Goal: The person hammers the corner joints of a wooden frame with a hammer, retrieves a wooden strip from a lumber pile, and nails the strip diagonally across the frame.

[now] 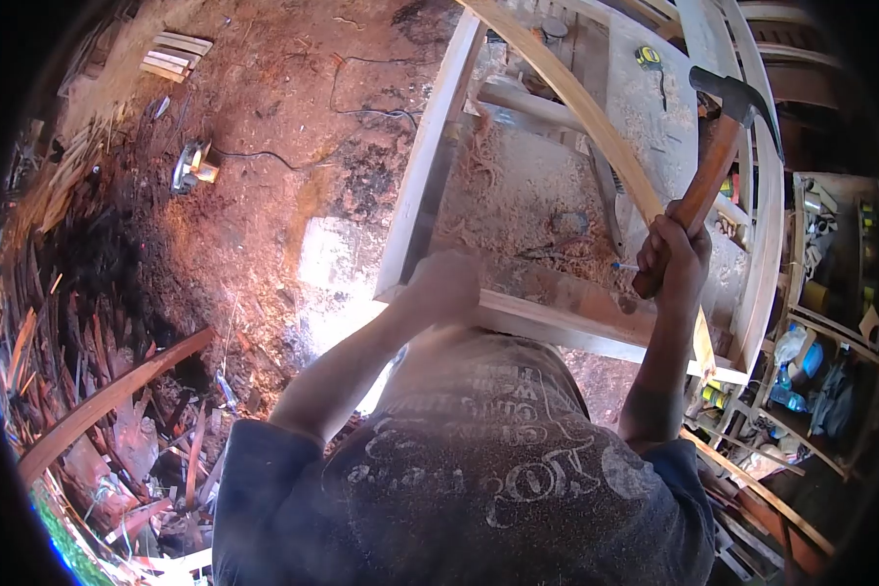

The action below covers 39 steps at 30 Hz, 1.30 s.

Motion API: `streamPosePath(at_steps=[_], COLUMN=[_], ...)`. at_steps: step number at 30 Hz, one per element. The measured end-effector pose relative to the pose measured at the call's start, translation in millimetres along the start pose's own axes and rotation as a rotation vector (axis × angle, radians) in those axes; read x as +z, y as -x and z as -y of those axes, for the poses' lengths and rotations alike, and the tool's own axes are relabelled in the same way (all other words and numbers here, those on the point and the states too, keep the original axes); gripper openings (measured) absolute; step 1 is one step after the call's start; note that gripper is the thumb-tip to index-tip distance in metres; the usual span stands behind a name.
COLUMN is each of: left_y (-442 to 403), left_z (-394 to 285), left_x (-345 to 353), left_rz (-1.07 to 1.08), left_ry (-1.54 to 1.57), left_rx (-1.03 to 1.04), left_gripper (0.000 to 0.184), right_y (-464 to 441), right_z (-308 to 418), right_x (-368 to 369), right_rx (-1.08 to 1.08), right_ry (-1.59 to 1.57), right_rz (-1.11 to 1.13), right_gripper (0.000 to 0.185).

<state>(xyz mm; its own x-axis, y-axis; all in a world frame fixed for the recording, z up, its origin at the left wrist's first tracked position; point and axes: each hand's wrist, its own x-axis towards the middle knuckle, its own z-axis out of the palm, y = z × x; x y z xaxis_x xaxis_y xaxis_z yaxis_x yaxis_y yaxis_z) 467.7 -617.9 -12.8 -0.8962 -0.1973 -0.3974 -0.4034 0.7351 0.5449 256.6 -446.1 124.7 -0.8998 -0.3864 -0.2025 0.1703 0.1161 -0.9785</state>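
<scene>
My right hand is wrapped around the wooden handle of a claw hammer, raised with its dark metal head up and to the right. A thin pale stick with a bluish end pokes out beside those fingers; what it is I cannot make out. Closed over the near left corner of a wooden frame is my left hand; its fingertips are hidden. A long curved wooden strip crosses the frame and passes behind my right hand.
Inside the frame is a shavings-strewn workbench with a yellow tape measure. A power tool with a cord lies on the dirt floor at left, near scrap wood. Cluttered wooden shelves stand at right.
</scene>
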Motion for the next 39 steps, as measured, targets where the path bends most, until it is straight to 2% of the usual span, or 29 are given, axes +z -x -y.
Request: streamPosePath(at_steps=[14,17,20,22,25,27,30,33,35,37,38,39], left_y=[3,1,-4,-6,-2,5,-2,-1,-2,-5,-3,-3], left_z=[-3,5,8,20,19,20,21,4,5,24,19,13], left_x=[-5,6,11,32,35,41,46,15,13,47,48,43], left_rz=[0.01,-0.039,0.052,-0.076,-0.205,-0.231,-0.184,0.003,0.142,0.014,-0.093,-0.2], left_ry=[0.089,0.054,-0.136,-0.104,-0.015,0.073,0.145,0.051,0.037,0.065,-0.206,-0.475], left_rx=[-0.061,0.015,0.075,0.134,0.133,0.094,0.044,-0.026,0.001,0.086,0.124,0.158], left_gripper=[0.018,0.018,0.016,0.016,0.015,0.016,0.02,0.026,0.027,0.024,0.022,0.02], right_y=[-17,-20,-26,-40,-72,-95,-131,-199,-249,-317,-348,-370], right_z=[-8,-7,-1,9,13,14,-3,-17,-11,-19,-24,-26], right_x=[6,8,12,13,19,22,36,44,62,78,91,109], right_rx=[0.032,0.054,0.018,-0.022,-0.096,-0.062,0.126,0.225,0.349,0.392,0.413,0.337], right_ry=[-0.021,0.002,0.057,0.091,0.201,0.329,0.253,0.073,-0.032,-0.176,-0.244,-0.278], right_rz=[0.036,0.029,0.039,0.045,0.041,0.072,0.098,0.259,0.32,0.364,0.393,0.304], right_gripper=[0.014,0.015,0.019,0.022,0.025,0.027,0.024,0.022,0.023,0.022,0.023,0.021])
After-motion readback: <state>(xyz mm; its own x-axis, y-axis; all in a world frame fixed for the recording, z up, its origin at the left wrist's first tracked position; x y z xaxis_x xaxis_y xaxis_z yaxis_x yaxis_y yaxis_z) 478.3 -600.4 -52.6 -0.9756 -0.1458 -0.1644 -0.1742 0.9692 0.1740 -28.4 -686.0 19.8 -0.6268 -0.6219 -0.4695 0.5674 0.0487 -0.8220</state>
